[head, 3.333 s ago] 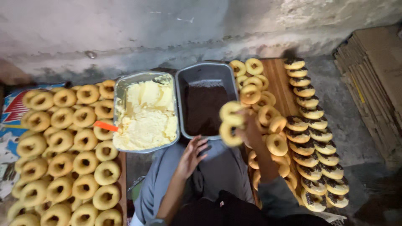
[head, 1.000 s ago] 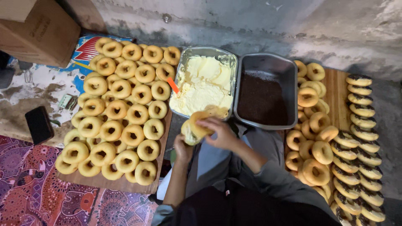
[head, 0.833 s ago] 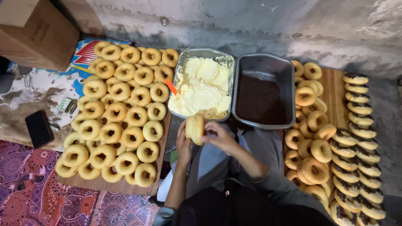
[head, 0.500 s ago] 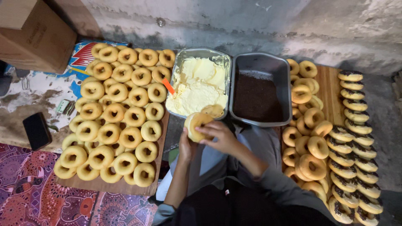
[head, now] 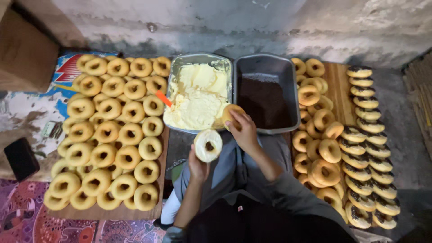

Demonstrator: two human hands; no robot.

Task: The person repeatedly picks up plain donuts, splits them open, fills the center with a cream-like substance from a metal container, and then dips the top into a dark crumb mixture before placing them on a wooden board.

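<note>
My left hand (head: 198, 165) holds up a doughnut half (head: 208, 145), its cut face spread with pale cream. My right hand (head: 243, 129) grips the other doughnut half (head: 229, 114) and presses it at the near right corner of the metal tray of yellow-white cream (head: 198, 96). An orange spatula handle (head: 163, 98) sticks out of the cream at the tray's left edge. To the right stands a grey tray of dark chocolate sprinkles (head: 265, 94).
Many plain doughnuts (head: 108, 135) lie in rows on a board at left. More plain doughnuts (head: 319, 130) pile on a wooden board at right, beside a row of finished chocolate-edged doughnuts (head: 369, 144). A black phone (head: 20, 158) lies far left. A concrete wall runs behind.
The doughnut held together in both hands has been split. My right hand carried one half forward to the cream tray; my left hand keeps the creamed half.
</note>
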